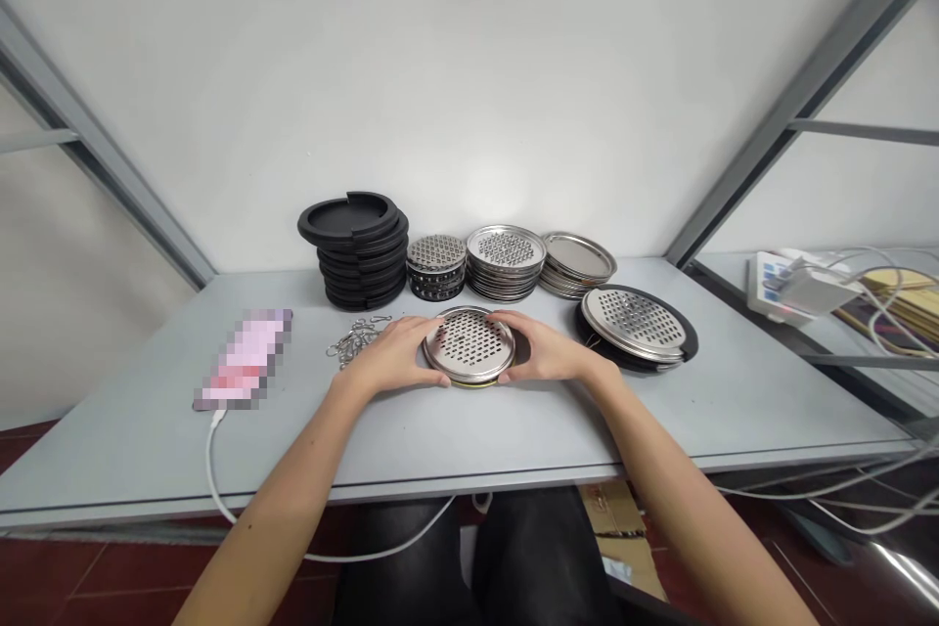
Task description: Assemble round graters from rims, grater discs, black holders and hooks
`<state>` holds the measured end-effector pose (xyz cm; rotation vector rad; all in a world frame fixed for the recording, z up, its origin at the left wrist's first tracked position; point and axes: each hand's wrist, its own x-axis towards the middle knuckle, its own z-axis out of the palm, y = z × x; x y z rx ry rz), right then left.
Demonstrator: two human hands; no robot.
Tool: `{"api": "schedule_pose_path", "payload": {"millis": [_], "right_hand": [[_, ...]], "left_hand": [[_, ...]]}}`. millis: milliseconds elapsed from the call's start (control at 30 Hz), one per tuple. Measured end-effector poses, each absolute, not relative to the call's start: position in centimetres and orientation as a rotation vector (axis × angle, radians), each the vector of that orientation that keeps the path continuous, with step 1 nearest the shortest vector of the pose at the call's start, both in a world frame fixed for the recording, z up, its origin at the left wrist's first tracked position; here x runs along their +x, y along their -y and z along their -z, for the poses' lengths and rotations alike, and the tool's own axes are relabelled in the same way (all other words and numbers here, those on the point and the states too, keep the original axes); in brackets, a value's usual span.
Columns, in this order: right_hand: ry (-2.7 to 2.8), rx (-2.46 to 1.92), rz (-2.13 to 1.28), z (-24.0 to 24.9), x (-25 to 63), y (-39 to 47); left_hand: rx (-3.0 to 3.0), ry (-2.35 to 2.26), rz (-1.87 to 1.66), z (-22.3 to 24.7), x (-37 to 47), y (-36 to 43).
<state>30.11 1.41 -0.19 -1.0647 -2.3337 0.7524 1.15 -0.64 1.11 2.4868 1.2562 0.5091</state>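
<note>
Cupping the round metal grater plate (470,344) from both sides on the counter (455,445), the left hand (396,352) and right hand (549,352) hold its rim; uneven pressure could tip it askew.

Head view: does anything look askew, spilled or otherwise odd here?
Mildly: the top of the stack of black trays juts out to the left, so the stack looks uneven. The phone is masked by pixelation. No spill or damage shows.
</note>
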Motion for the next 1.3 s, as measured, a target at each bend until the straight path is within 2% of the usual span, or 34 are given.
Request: {"api": "schedule_pose_path", "payload": {"millis": [1300], "right_hand": [[2.358,-1.094,-0.667,0.2,30.44,-1.46]], "left_hand": [[2.419,-1.277,-0.421,-0.76,1.77,1.1]]}}
